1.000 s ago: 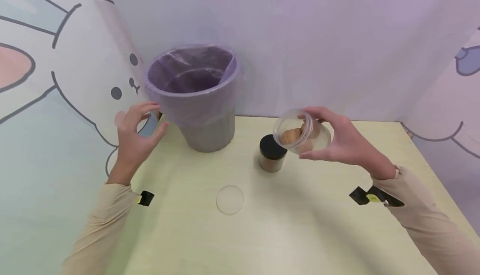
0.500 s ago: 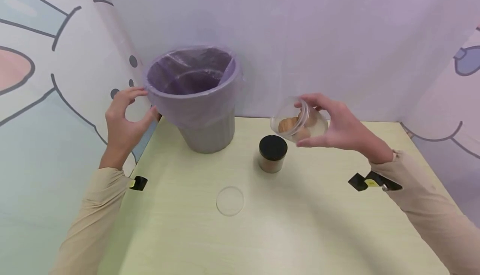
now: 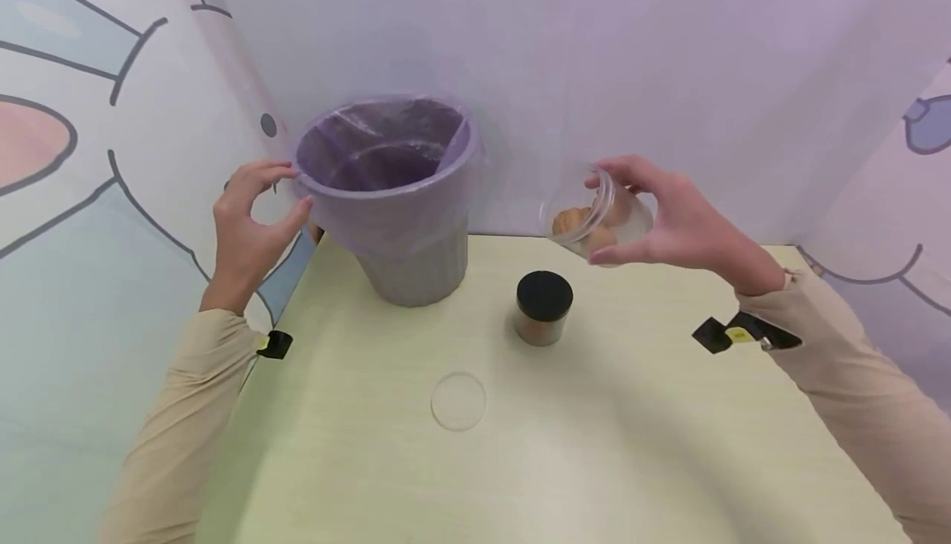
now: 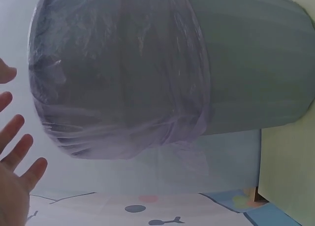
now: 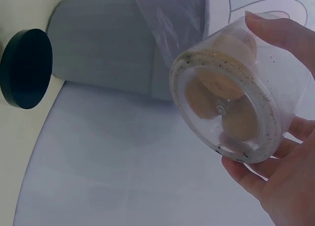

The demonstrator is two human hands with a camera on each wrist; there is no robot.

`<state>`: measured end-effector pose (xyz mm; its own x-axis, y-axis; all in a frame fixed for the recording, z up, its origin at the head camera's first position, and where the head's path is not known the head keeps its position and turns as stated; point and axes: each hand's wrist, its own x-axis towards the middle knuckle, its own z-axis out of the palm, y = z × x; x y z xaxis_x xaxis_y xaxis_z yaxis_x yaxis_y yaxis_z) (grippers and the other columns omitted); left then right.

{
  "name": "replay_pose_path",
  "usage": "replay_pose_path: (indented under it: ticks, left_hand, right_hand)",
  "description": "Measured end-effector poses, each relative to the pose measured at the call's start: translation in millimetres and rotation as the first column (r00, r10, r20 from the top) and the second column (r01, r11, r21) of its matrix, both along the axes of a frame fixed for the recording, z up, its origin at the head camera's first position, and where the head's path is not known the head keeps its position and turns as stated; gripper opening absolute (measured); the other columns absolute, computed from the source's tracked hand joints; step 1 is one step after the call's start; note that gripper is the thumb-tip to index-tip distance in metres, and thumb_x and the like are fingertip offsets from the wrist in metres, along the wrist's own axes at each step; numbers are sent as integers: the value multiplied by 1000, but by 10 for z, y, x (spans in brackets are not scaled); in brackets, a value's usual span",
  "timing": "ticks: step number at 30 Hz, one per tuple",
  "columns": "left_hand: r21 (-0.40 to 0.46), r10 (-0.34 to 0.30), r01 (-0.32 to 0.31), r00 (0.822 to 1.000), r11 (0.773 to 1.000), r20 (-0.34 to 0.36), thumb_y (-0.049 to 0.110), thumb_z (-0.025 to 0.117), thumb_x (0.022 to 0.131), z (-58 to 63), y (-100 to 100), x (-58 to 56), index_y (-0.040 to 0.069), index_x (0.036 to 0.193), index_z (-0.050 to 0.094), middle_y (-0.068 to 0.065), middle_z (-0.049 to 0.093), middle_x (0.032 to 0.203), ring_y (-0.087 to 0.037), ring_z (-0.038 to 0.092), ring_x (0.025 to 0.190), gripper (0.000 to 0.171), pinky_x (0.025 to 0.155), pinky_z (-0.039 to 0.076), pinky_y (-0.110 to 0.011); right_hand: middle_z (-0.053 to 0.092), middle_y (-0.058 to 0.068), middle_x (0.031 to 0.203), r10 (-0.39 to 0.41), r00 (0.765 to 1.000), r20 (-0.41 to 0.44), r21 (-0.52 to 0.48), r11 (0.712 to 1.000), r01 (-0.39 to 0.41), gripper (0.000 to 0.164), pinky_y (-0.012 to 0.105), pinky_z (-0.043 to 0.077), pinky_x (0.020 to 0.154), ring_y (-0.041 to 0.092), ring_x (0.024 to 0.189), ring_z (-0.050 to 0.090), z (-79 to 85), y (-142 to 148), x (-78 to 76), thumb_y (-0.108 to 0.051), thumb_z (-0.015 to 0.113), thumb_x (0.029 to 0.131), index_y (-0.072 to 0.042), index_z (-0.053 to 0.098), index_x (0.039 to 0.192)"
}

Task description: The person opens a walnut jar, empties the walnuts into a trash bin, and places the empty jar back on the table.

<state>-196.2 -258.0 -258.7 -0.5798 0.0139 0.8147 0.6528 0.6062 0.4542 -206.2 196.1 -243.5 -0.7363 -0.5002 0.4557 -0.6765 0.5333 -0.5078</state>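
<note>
Clear jar [image 3: 600, 218] higher than before

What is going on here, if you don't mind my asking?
A person's right grip is holding a tilted clear tub with brownish lumps inside, raised above the table, its mouth pointing left. The left grip, holding nothing, is beside the rim of a bag-lined bin. Between bin and tub, lower down, a black-lidded jar stands upright on the table, and a clear disc lies flat nearer the person.
</note>
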Motion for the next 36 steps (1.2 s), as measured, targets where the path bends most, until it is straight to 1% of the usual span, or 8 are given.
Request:
replay_pose_path:
  ticks: [6,9,15,20,23,28,31,36]
  left_hand:
    - [-44,-47,49,998,998,49,-5,71,75,22,-14,-89,-10,102,64,-23,61,111,-18,50,110,28,90,35,-22]
    - [-56,-59,64,995,996,86,-1,72,77,7,-14,-99,-10,100,64,-23,60,109,-17,49,110,26,94,34,-24]
    - [-38,-27,33,990,999,141,4,75,76,-44,-3,-76,-7,94,64,-16,56,107,-13,46,107,23,97,31,-28]
    - [-51,-16,23,990,998,139,-2,76,72,-51,24,-63,-8,93,63,-16,54,105,-16,45,106,25,95,31,-26]
    - [-66,-15,23,991,998,129,-5,77,70,-104,-26,-102,-8,93,63,-18,53,105,-19,44,107,27,95,31,-26]
    - [-86,7,7,987,996,160,0,80,70,-258,-197,-230,0,97,64,-3,51,109,-17,40,111,31,96,31,-30]
    - [-82,14,0,986,997,166,5,81,71,-315,-257,-270,3,98,65,4,50,110,-15,40,113,32,97,31,-32]
    - [-78,16,-7,993,997,120,5,82,69,-325,-242,-275,3,97,66,-2,54,109,-17,42,112,32,97,31,-29]
  right_hand:
    - [61,-7,116,-26,999,40,-3,1000,26,92,24,37,84,14,100,53,129,-43,-77,-19,93,54,-21,50,135]
    - [59,-7,116,-33,998,50,4,999,32,90,29,38,84,16,101,52,181,-71,-123,-21,92,56,-21,50,135]
    - [57,-1,118,-30,998,59,27,999,29,90,40,38,84,21,102,51,270,-104,-213,-23,91,58,-17,48,137]
    - [58,-1,116,-21,998,52,28,999,20,87,35,38,83,16,100,51,316,-132,-277,-19,91,57,-13,50,134]
    - [58,-1,117,-19,998,60,25,1000,18,86,35,38,84,15,100,50,346,-164,-319,-18,92,57,-14,51,133]
    - [58,0,115,-33,996,80,38,999,30,86,41,38,84,20,101,51,396,-222,-377,-22,92,57,-15,50,132]
    - [58,0,112,-39,995,90,48,998,35,87,40,39,83,19,100,51,414,-258,-401,-25,92,57,-15,50,132]
    - [58,0,113,-23,996,82,57,998,18,87,38,40,81,19,100,51,414,-318,-447,-26,91,58,-14,50,133]
